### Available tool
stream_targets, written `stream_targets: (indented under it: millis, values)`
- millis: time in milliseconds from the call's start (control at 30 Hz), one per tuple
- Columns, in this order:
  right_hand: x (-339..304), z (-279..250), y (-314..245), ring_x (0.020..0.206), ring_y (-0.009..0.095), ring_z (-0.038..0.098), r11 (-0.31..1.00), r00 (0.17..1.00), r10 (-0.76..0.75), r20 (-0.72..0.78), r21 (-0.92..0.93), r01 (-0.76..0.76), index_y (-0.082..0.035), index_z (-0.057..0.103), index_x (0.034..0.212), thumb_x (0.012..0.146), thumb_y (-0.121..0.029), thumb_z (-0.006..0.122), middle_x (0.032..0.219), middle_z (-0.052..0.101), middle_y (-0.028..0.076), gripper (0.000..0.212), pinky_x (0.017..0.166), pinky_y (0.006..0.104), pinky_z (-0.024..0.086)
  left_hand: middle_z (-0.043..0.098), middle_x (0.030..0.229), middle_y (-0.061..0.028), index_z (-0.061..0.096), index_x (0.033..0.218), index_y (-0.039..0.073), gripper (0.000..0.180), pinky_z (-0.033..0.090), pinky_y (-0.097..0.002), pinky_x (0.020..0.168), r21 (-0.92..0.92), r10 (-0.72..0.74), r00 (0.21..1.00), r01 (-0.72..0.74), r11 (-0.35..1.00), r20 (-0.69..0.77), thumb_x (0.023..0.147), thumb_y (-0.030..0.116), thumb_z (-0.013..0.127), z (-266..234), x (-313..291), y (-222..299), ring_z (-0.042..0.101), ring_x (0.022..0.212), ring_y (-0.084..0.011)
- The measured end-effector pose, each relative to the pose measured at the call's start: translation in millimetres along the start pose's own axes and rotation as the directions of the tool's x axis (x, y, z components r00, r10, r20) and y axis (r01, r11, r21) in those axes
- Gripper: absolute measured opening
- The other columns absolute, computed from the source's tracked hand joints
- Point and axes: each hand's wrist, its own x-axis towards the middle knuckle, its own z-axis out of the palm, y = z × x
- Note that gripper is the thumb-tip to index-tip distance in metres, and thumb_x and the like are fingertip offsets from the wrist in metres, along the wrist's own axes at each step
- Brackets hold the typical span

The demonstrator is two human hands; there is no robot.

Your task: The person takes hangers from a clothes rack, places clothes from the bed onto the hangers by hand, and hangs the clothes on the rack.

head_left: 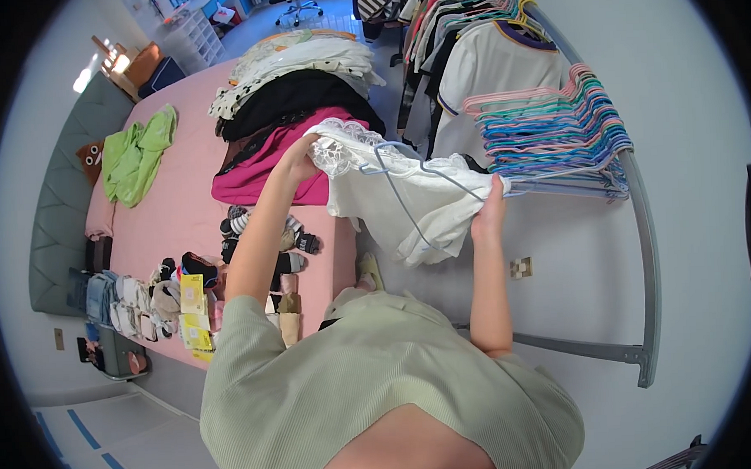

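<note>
A white lace-trimmed top (383, 203) is stretched between my two hands, in front of my body. My left hand (303, 157) grips its lace end, fingers partly hidden by the cloth. At the other end my right hand (490, 211) is closed on the white fabric, close to one end of a grey-blue clothes hanger (401, 199). The hanger lies across the top, its bent frame and hook showing against the white; whether part of it sits inside the garment I cannot tell.
Right of me, a metal clothes rack (643, 250) carries several coloured hangers (546, 137) and hung clothes, including a white T-shirt (494, 65). The pink bed (195, 158) on the left bears a clothes pile (300, 96), a green garment (139, 156), rolled socks (287, 262) and yellow packets (194, 311).
</note>
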Motion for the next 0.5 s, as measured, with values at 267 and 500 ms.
stream_targets:
  millis: [267,500]
  values:
    - [1,-28,9,0.054,0.004,0.038,0.725,0.923,-0.340,0.180,-0.575,0.379,-0.012,0.059,0.105,0.090,-0.027,0.042,0.082,0.057,0.003,0.028,0.048,0.0183,0.029,0.060,0.099,-0.0112,0.054,0.107,0.003,0.030,0.049,-0.0389,0.079,0.124,0.055,0.994,-0.066,0.990,0.093,0.084,0.021,0.048,60,-32,14,0.061,0.086,-0.0229]
    - [-6,-13,-21,0.043,0.005,0.028,0.995,0.984,-0.091,0.155,-0.024,0.096,-0.004,0.057,0.074,0.090,-0.031,0.044,0.058,0.046,-0.001,0.034,0.041,0.0199,0.019,0.059,0.099,-0.0109,0.055,0.109,0.002,0.041,0.046,-0.0354,0.075,0.576,0.129,0.985,-0.173,0.799,0.117,0.076,0.028,0.057,85,-29,-7,0.059,0.087,-0.0222]
